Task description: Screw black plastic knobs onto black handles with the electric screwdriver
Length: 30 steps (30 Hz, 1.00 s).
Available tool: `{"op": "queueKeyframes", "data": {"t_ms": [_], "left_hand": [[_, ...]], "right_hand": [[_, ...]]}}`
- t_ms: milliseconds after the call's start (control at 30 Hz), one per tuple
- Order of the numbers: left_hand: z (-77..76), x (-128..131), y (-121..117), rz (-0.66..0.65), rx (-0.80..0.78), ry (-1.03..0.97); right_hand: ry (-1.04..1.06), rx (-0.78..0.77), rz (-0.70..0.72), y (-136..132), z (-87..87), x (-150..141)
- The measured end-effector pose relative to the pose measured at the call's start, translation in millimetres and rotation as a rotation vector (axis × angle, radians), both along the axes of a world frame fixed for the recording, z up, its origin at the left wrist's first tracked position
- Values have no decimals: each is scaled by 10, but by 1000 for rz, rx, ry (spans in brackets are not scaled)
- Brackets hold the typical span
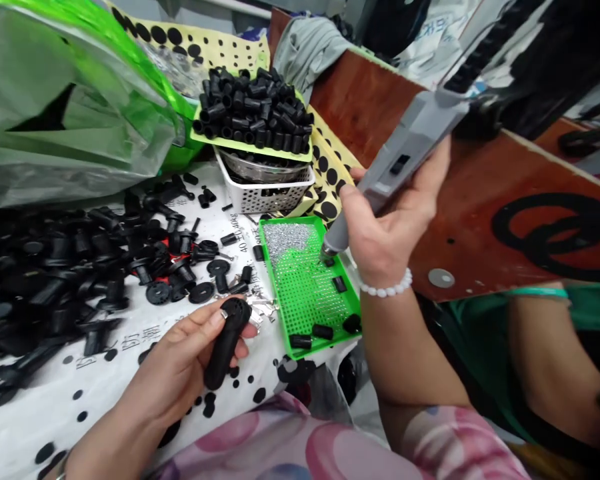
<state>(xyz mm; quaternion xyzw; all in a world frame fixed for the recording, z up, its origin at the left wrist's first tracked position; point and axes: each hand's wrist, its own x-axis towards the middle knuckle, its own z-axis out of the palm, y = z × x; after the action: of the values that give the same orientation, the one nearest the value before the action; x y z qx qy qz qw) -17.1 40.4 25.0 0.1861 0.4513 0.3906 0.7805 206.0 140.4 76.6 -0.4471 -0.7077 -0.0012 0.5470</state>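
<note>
At far left, pile: black plastic parts [65, 267] heaped loose on a white printed sheet [10, 433]; green-edged plastic bag [125, 137] slumped behind.
Left hand: fingers clamped [180, 353], thumb across the round end, fingertips curled round the far side.
Black handle piece: in that hand [223, 353], above the sheet, near the tray's lower left corner; stubby grip, disc-like head with small holes. Probably light, stiff, a bit slick; best held round the grip, thumb bracing the head, hole face left free.
Behind it: short black tubes [255, 113] piled on a yellow-green tray [250, 149], above a white basket [243, 199].
Green tray: perforated [293, 290]; silver screws [290, 237] at the back, a few black tubes by the near edge.
Electric screwdriver: grey, slanted [395, 160], tip low over the tray's right side; contact unclear. Likely the heavier item, rigid; barrel suits a full grip.
Right hand: closed round its barrel [390, 233], white bead bracelet [387, 287] at the wrist.
Far right: red-brown board [470, 220], another person's arm [545, 347] beyond.
</note>
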Motion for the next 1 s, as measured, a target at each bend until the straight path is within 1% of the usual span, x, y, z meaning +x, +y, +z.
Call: {"op": "queueKeyframes", "data": {"t_ms": [67,200,267,367,533,633,767,1000], "left_hand": [[-18,63,-29,-72,-29,22],[-112,167,-42,-183,-46,25],[-166,204,-38,-209,-56,31],[-222,236,-39,-224,-82,61],[-249,243,-41,-218,-107,86],[-255,241,-28,-218,-111,80],[-266,239,-15,-222,-115,79],[-277,224,-2,-223,-115,65]], "right_hand": [[152,2,-49,-14,-54,7],[301,-180,6,-115,-151,4],[360,-228,27,-146,-194,-17],[405,-247,90,-135,-267,-60],[368,-285,132,-29,-422,-135],[471,-256,168,23,-489,-170],[621,-245,195,57,-515,-184],[653,-264,198,81,-546,-175]]}}
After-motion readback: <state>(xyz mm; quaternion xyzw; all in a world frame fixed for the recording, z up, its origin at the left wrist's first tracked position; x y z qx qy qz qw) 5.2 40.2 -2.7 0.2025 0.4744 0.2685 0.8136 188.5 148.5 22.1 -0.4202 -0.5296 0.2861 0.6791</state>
